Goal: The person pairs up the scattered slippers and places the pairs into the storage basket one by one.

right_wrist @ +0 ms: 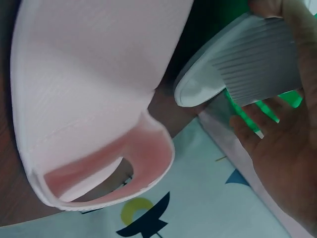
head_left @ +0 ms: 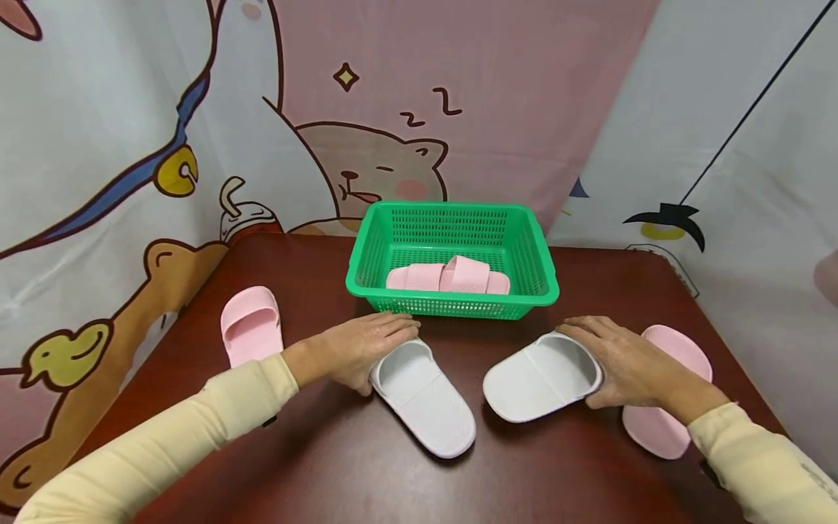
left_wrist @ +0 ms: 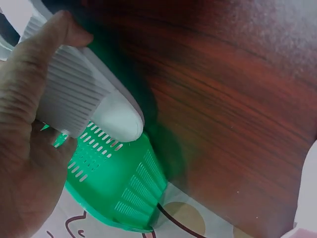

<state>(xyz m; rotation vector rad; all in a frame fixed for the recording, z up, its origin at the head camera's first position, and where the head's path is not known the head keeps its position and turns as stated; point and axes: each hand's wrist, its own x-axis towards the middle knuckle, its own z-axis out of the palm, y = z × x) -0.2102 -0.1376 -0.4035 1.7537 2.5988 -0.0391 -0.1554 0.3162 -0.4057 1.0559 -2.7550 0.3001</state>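
Observation:
In the head view my left hand (head_left: 366,351) grips a white slipper (head_left: 435,415) across its strap, the sole's open end pointing toward me and to the right. My right hand (head_left: 631,367) holds a second white slipper (head_left: 527,382) by the strap, its open end pointing left. Thumb and fingers straddle the ribbed strap (left_wrist: 69,87) in the left wrist view. The right wrist view shows a similar hold on the other slipper's strap (right_wrist: 262,59). Both toes are partly hidden by the hands in the head view.
Beyond the hands stands a green basket (head_left: 452,307) with pink slippers (head_left: 468,276) inside. One pink slipper (head_left: 254,331) lies at the left of the brown table (head_left: 419,491). Another pink slipper (head_left: 655,429) lies at the right, partly behind my right wrist. Printed cloth (head_left: 524,87) hangs around the table.

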